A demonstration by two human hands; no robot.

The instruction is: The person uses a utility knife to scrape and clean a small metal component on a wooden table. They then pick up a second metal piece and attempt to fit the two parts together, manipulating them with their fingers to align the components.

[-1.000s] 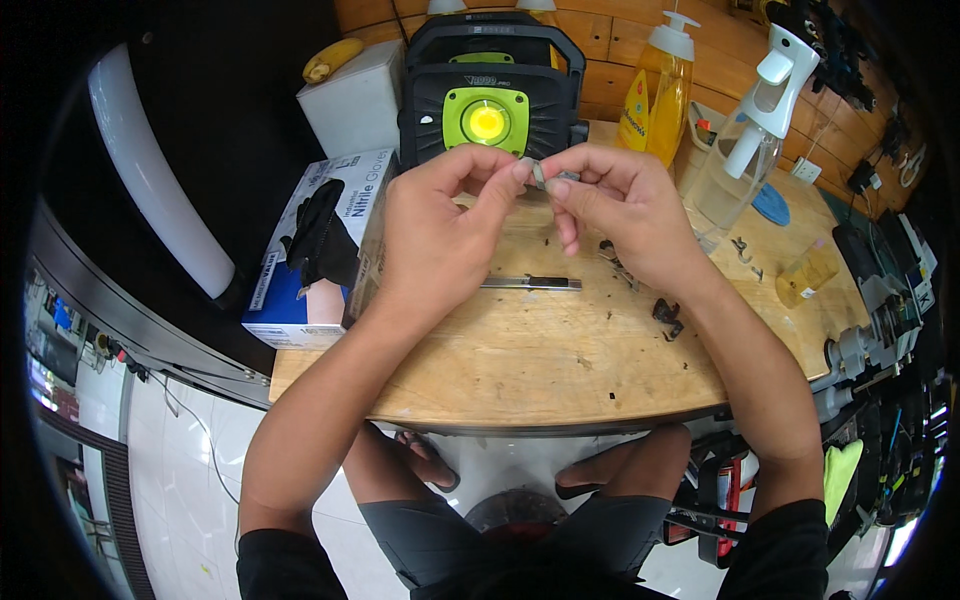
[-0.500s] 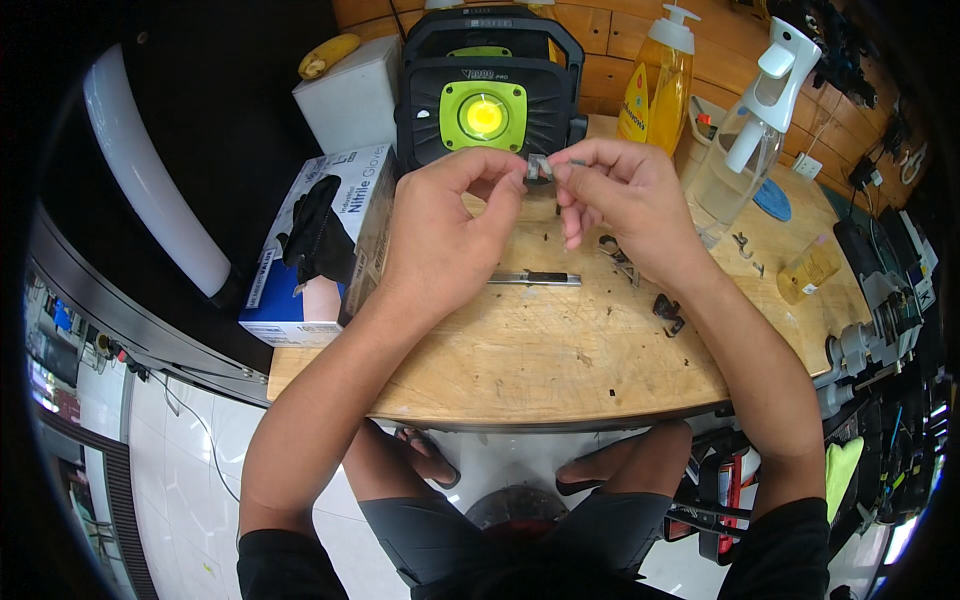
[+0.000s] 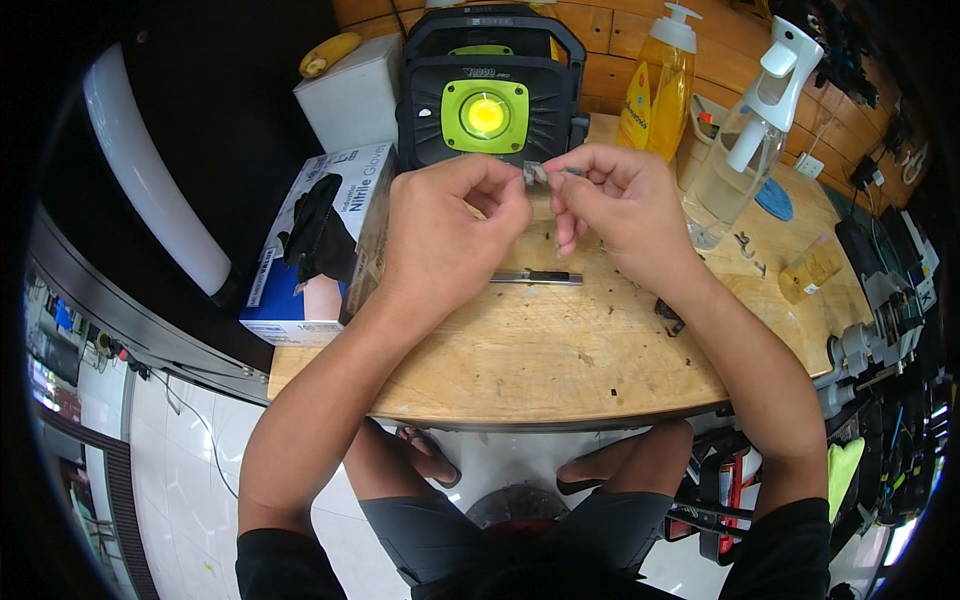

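Note:
Between my fingertips, in front of the lit work lamp (image 3: pixel 430 135), is a small grey clip-like piece (image 3: pixel 534 174); its exact kind is too small to tell. My left hand (image 3: pixel 455 215) pinches its left side between thumb and forefinger. From the right, my right hand (image 3: pixel 625 205) closes thumb and forefinger at its other side, where a thin dark grey bit sticks out beside the fingers. On the wooden table (image 3: pixel 500 360) below my hands lies a utility knife (image 3: pixel 537 278), partly hidden by my left wrist. Dark broken bits (image 3: pixel 668 316) lie beside my right forearm.
A glove box (image 3: pixel 310 240) and a white box with a banana (image 3: pixel 329 55) stand left of the lamp. To the right are a yellow pump bottle (image 3: pixel 657 90), a spray bottle (image 3: pixel 745 150), a small amber container (image 3: pixel 810 270) and small curled scraps (image 3: pixel 745 245).
My right hand has shifted slightly right and turned over the bits beneath it, hiding some of them. The small grey piece is tilted differently between my fingers.

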